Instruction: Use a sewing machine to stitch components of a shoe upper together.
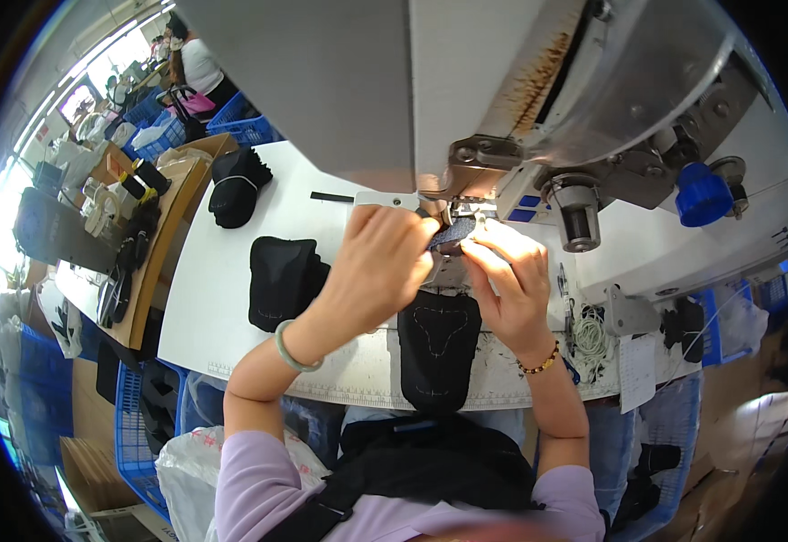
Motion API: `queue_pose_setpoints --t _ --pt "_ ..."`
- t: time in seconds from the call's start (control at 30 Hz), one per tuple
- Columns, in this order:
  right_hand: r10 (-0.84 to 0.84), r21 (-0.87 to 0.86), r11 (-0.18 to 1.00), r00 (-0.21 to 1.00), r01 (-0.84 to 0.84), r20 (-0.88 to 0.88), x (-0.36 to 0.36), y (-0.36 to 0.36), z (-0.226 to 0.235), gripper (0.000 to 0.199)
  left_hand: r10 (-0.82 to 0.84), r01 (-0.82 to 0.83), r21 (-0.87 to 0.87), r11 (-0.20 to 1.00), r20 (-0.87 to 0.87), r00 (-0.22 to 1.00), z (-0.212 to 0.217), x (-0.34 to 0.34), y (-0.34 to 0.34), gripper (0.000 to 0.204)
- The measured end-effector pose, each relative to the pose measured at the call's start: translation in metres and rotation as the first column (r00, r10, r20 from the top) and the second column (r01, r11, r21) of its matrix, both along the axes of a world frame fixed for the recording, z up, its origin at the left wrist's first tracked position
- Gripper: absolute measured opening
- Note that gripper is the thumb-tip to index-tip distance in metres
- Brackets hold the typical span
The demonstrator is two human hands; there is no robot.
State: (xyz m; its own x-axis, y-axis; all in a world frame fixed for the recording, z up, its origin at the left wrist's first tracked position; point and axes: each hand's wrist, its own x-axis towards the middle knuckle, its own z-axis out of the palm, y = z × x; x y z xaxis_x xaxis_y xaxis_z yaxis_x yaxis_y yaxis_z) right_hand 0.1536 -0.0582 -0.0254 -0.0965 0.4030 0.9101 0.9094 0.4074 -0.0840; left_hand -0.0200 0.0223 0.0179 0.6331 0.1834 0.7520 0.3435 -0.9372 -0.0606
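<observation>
A small dark grey piece of fabric lies at the needle area of a sewing machine. My left hand pinches its left side, with the fingers closed and partly hidden behind the hand. From the right, my right hand grips the other side between thumb and fingertips. Just below the hands, a black shaped fabric panel with pale stitched lines hangs slightly over the table's front edge. Left of my left forearm rests a stack of black panels.
A tied bundle of black pieces sits farther back on the white table. Coiled white cord lies at the right, near a hanging paper. Blue baskets stand below the left side. Another person is in the background.
</observation>
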Motion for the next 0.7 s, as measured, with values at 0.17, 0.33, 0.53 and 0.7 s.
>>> queue_pose_setpoints --t 0.17,0.33,0.53,0.7 --pt "0.041 0.031 0.999 0.999 -0.041 0.0 0.002 0.003 0.0 0.029 -0.361 0.411 -0.287 0.865 0.214 0.908 -0.018 -0.011 0.044 0.039" --pt "0.039 0.046 0.998 0.999 -0.04 0.01 0.004 0.001 -0.007 0.03 -0.401 0.425 -0.218 0.879 0.148 0.904 -0.017 -0.013 0.042 0.042" --pt "0.077 0.066 0.995 0.997 -0.076 -0.002 0.005 0.004 -0.009 0.032 -0.289 0.291 -0.08 0.953 0.037 0.957 -0.005 -0.014 0.017 0.05" --pt "0.113 0.131 0.985 0.993 -0.108 -0.029 0.001 0.004 -0.006 0.029 -0.02 0.024 0.083 0.996 -0.049 0.999 -0.001 -0.002 -0.019 0.038"
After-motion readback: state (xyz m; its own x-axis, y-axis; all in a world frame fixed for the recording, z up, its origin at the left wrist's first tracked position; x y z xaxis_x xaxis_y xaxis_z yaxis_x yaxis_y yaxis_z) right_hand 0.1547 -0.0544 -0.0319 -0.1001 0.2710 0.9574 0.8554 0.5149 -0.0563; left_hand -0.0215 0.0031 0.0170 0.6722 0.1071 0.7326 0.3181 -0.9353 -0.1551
